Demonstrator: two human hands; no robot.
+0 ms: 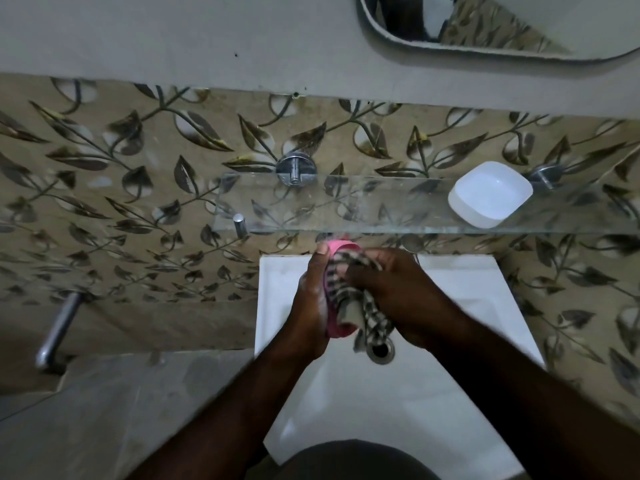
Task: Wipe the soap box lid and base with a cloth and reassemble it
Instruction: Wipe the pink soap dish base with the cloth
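Note:
Over the white sink, my left hand (310, 299) grips a pink soap box part (341, 330), held on edge; whether it is the lid or the base I cannot tell. My right hand (391, 289) presses a checked cloth (370, 315) against that pink part, and the cloth's loose end hangs down toward the drain. The other part, a white tray-shaped piece (490, 194), lies open side up on the glass shelf at the right, apart from both hands.
A glass shelf (346, 209) on chrome brackets (296, 168) juts from the leaf-patterned wall just above my hands. Below is the white sink (460, 292) with its drain (381, 351). A chrome bar (57, 330) sticks out at the left. A mirror (502, 26) hangs above.

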